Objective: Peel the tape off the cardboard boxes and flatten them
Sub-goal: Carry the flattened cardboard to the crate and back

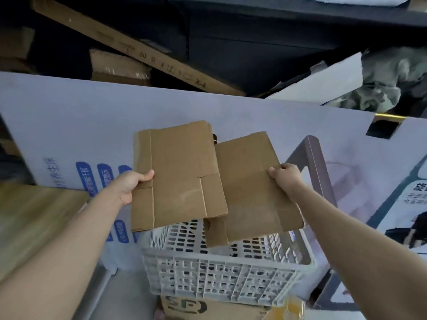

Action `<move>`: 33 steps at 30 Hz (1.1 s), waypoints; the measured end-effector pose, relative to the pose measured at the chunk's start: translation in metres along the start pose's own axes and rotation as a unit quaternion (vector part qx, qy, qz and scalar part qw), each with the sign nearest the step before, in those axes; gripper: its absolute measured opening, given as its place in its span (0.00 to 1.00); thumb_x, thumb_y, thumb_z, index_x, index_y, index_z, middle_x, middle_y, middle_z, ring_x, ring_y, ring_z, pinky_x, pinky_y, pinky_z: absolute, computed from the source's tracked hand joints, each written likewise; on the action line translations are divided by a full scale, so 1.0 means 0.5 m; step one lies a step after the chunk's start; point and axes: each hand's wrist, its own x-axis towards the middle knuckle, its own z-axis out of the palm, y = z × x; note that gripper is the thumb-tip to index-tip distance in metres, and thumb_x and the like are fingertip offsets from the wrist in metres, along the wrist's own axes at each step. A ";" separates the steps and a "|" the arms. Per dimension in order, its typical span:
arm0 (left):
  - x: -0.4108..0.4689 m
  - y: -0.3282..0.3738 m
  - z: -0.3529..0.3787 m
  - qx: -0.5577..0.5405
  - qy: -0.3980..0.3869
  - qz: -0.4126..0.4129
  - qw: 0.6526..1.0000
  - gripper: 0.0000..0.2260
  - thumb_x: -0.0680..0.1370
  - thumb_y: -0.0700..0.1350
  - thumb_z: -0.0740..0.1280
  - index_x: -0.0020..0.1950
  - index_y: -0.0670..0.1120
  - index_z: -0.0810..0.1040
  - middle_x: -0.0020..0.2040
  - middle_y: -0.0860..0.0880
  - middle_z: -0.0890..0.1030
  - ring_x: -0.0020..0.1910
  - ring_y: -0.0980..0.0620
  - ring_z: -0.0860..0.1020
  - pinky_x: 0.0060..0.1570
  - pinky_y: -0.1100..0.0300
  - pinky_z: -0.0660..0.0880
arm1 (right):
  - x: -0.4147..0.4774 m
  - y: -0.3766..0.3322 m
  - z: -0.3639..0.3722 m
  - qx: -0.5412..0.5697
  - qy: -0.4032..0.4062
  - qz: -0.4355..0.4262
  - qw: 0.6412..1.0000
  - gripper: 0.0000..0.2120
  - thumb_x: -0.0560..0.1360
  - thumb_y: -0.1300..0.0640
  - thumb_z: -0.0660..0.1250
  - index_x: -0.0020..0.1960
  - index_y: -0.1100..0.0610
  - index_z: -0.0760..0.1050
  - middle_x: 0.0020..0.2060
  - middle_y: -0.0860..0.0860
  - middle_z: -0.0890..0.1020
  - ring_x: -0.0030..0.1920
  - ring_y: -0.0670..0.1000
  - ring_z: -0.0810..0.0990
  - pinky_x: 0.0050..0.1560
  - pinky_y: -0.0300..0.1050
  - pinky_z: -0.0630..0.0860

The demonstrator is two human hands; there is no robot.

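Two flattened brown cardboard boxes hang in the air above a white plastic crate (221, 271). My left hand (131, 184) grips the left edge of the left flattened box (178, 172), thumb on top. My right hand (285, 175) pinches the right edge of the right flattened box (251, 192). The left box overlaps the other one's left edge. No tape shows on either piece.
A large white printed carton (69, 125) stands behind the crate. Long brown cardboard (129, 47) and a taped box (120, 68) lie further back. A wooden surface (30, 218) sits at left, a dark frame (314, 158) at right, a printed brown box (208, 308) under the crate.
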 end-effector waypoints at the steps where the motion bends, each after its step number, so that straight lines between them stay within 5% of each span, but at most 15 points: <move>1: -0.007 -0.006 0.013 -0.002 0.002 -0.002 1.000 0.15 0.74 0.42 0.71 0.58 0.38 0.77 0.46 0.42 0.81 0.46 0.44 0.79 0.49 0.48 0.76 | 0.014 0.006 0.006 0.000 -0.014 0.001 1.000 0.11 0.76 0.54 0.65 0.53 0.61 0.76 0.48 0.56 0.80 0.43 0.54 0.78 0.43 0.45 0.75; 5: -0.033 -0.044 0.072 -0.015 0.015 -0.025 0.999 0.08 0.75 0.41 0.69 0.53 0.39 0.78 0.39 0.44 0.84 0.44 0.45 0.80 0.42 0.50 0.76 | 0.060 0.034 0.045 -0.020 -0.074 0.012 0.997 0.14 0.77 0.53 0.63 0.58 0.60 0.74 0.51 0.55 0.79 0.51 0.56 0.78 0.54 0.49 0.76; 8: -0.035 -0.079 0.109 -0.025 0.025 -0.045 0.998 0.05 0.75 0.40 0.69 0.49 0.41 0.79 0.35 0.46 0.84 0.43 0.46 0.80 0.40 0.51 0.76 | 0.084 0.055 0.086 -0.022 -0.105 0.017 0.994 0.16 0.78 0.53 0.62 0.61 0.61 0.75 0.51 0.55 0.79 0.50 0.55 0.77 0.52 0.47 0.74; 17: 0.017 -0.149 0.171 -0.032 0.022 -0.114 0.993 0.16 0.74 0.40 0.71 0.60 0.41 0.76 0.53 0.42 0.81 0.51 0.44 0.79 0.45 0.49 0.77 | 0.104 0.081 0.159 0.027 -0.162 0.076 0.983 0.15 0.80 0.52 0.60 0.58 0.61 0.76 0.49 0.59 0.81 0.46 0.54 0.76 0.59 0.55 0.75; 24: 0.039 -0.159 0.218 -0.055 0.050 -0.109 0.991 0.27 0.72 0.40 0.73 0.68 0.42 0.67 0.61 0.44 0.77 0.58 0.44 0.76 0.50 0.47 0.77 | 0.111 0.098 0.175 0.114 -0.223 0.085 0.964 0.15 0.82 0.58 0.56 0.42 0.57 0.76 0.24 0.46 0.77 0.24 0.44 0.75 0.26 0.35 0.69; 28: 0.036 -0.168 0.218 -0.081 0.105 -0.112 0.985 0.39 0.66 0.35 0.76 0.71 0.45 0.60 0.59 0.42 0.76 0.53 0.43 0.78 0.38 0.49 0.77 | 0.118 0.089 0.161 0.127 -0.273 0.085 0.950 0.18 0.83 0.57 0.56 0.35 0.57 0.71 0.19 0.46 0.73 0.17 0.43 0.70 0.18 0.31 0.64; 30: 0.027 -0.168 0.218 -0.108 0.084 -0.145 0.980 0.27 0.67 0.36 0.76 0.63 0.41 0.71 0.52 0.41 0.80 0.47 0.43 0.79 0.40 0.48 0.76 | 0.120 0.079 0.152 0.123 -0.306 0.114 0.937 0.19 0.82 0.50 0.58 0.35 0.56 0.73 0.22 0.48 0.77 0.21 0.45 0.74 0.23 0.34 0.69; 33: 0.015 -0.168 0.214 -0.123 0.079 -0.148 0.978 0.13 0.72 0.35 0.71 0.54 0.41 0.75 0.45 0.41 0.80 0.43 0.44 0.78 0.48 0.45 0.74 | 0.138 0.076 0.144 0.097 -0.346 0.136 0.923 0.23 0.77 0.36 0.58 0.42 0.55 0.77 0.38 0.51 0.81 0.38 0.51 0.78 0.45 0.44 0.74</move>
